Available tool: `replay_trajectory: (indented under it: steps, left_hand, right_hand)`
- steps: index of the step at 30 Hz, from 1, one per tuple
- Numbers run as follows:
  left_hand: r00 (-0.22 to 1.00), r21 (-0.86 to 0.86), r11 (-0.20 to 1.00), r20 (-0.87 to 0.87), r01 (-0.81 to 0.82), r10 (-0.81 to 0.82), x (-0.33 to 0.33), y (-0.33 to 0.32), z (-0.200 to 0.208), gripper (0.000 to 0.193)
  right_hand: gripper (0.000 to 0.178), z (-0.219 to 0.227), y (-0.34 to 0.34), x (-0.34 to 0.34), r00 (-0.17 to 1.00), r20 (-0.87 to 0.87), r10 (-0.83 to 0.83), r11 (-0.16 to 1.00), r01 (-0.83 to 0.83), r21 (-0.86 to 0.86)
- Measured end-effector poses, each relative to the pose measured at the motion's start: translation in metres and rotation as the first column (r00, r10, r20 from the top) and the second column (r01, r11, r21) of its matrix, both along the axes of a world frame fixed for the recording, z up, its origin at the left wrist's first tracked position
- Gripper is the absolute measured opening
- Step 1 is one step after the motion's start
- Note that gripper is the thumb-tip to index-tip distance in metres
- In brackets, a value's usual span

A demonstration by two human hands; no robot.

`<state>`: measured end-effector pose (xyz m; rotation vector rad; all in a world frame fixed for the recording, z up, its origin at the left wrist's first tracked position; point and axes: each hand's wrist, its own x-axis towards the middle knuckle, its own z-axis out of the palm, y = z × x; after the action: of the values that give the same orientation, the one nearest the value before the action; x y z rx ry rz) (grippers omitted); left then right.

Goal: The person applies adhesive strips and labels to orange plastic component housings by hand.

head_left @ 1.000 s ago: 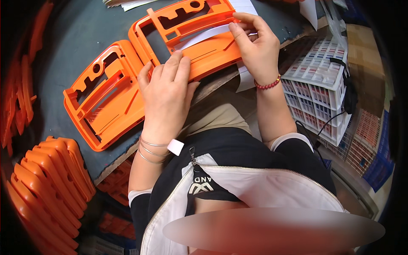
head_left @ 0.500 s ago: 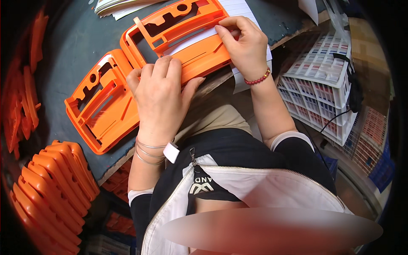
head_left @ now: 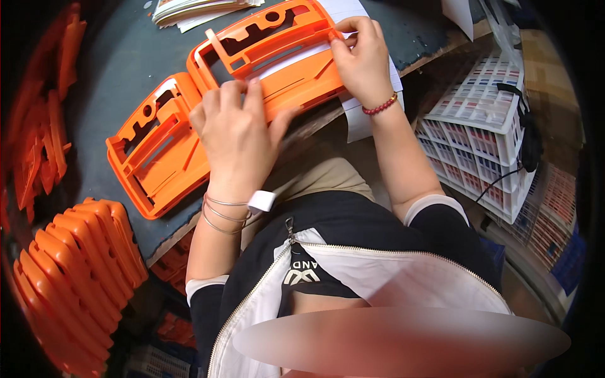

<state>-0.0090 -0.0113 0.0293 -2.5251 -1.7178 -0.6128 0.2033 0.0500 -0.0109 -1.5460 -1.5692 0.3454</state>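
Two orange plastic housings lie side by side on the dark table. Each has cut-out slots, a round hole and a raised bar. My right hand [head_left: 362, 60] pinches the right end of the right-hand housing [head_left: 305, 75], thumb and index finger at its edge. My left hand [head_left: 238, 123] rests over the left end of that housing, palm down, fingers slightly apart and thumb stretched out to the right. It covers the place where the two pieces meet. The left-hand housing [head_left: 170, 179] lies beside my left wrist, with no fingers gripping it.
Lined white paper [head_left: 356, 123] lies under the right-hand housing. A stack of papers [head_left: 183, 14] sits at the table's far side. Stacked orange housings [head_left: 79, 264] stand at lower left, with more orange parts [head_left: 47, 138] above. A white plastic crate [head_left: 469, 126] stands to the right, beyond the table edge.
My left thumb has lifted off the housing's near edge and the left fingers have loosened. The right fingers have closed more tightly at the right end. The view has shifted slightly.
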Motion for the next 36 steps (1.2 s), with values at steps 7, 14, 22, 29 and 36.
replay_trajectory:
  steps: [7, 14, 22, 29, 36]
  left_hand:
    - [0.989, 0.022, 0.999, 0.144, -0.033, 0.029, -0.031, -0.012, -0.005, 0.033]
    - [0.957, 0.041, 0.970, 0.177, -0.239, 0.229, -0.084, -0.044, 0.019, 0.036]
    - [0.947, -0.032, 0.948, 0.045, -0.318, 0.319, -0.167, -0.120, -0.007, 0.055]
    - [0.900, -0.009, 0.930, 0.252, -0.366, 0.357, -0.114, -0.151, -0.027, 0.049]
    - [0.877, -0.017, 0.925, 0.313, -0.378, 0.365, -0.114, -0.153, -0.035, 0.048]
  right_hand:
    - [0.057, 0.083, -0.066, -0.073, 0.605, 0.072, 0.793, 0.585, -0.789, 0.187]
    - [0.013, 0.116, -0.123, -0.119, 0.238, 0.078, 0.968, 0.199, -0.920, 0.337]
    - [0.022, 0.078, -0.073, -0.125, 0.368, -0.848, 0.380, 0.513, -0.847, -0.138]
    - [0.034, 0.034, -0.079, -0.187, 0.468, -0.806, 0.361, 0.668, -0.734, -0.127]
    - [0.033, 0.014, -0.107, -0.228, 0.681, -0.409, 0.607, 0.729, -0.682, -0.054]
